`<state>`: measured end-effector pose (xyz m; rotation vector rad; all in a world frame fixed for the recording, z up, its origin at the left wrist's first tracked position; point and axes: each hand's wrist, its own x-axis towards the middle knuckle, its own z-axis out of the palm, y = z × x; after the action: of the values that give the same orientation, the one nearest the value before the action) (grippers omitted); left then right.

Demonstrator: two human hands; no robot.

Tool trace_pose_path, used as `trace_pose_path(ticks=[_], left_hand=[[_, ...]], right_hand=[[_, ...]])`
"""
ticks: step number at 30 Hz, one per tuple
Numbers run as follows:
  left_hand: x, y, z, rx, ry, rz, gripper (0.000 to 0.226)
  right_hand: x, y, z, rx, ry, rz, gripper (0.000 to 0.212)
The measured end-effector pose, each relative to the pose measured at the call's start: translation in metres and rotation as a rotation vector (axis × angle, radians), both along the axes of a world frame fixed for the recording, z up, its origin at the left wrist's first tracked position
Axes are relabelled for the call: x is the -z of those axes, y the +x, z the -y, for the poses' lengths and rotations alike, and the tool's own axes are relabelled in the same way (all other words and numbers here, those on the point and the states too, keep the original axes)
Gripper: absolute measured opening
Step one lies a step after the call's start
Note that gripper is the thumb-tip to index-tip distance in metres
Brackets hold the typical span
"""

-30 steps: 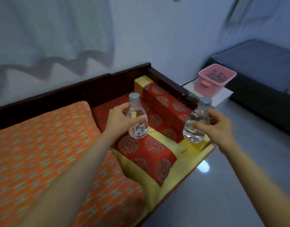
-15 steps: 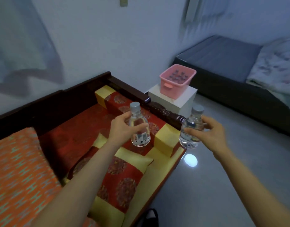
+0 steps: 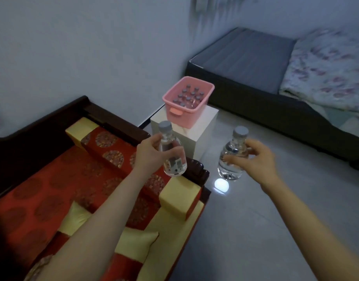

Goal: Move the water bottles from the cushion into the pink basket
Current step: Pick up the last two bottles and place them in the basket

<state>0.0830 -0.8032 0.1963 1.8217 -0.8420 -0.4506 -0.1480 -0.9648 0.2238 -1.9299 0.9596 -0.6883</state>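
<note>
We carried upright bottles, left hand (image 3: 149,152) and right hand (image 3: 257,159) each clamped on one; pink basket (image 3: 187,116) ahead, nearer left.

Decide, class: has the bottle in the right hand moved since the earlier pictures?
Yes. The bottle in the right hand has left the cushioned bench and is now over the floor, nearer the pink basket.

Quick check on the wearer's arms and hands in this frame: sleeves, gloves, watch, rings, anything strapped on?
Both forearms are bare as far up as the frame shows; no sleeve edge is in view. The left hand and right hand have no gloves. No watch, band or strap shows at either wrist, and no rings on the visible fingers. No cables or markers are attached. The frame is a little soft, so very fine detail could be missed.
</note>
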Motion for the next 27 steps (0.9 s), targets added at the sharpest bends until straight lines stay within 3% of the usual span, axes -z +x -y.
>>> trace_pose_path(ticks=[7, 17, 27], left_hand=[[0.001, 0.015, 0.12, -0.046, -0.012, -0.029, 0.033], [-0.01, 0.025, 0.303, -0.171, -0.048, -0.073, 0.036], [0.013, 0.078, 0.402, -0.289, 0.034, -0.044, 0.04]], right_hand=[[0.002, 0.009, 0.122, 0.045, 0.023, -0.006, 0.042], [-0.02, 0.035, 0.335, -0.101, 0.023, -0.043, 0.049], [0.002, 0.11, 0.464, -0.215, 0.097, -0.025, 0.045]])
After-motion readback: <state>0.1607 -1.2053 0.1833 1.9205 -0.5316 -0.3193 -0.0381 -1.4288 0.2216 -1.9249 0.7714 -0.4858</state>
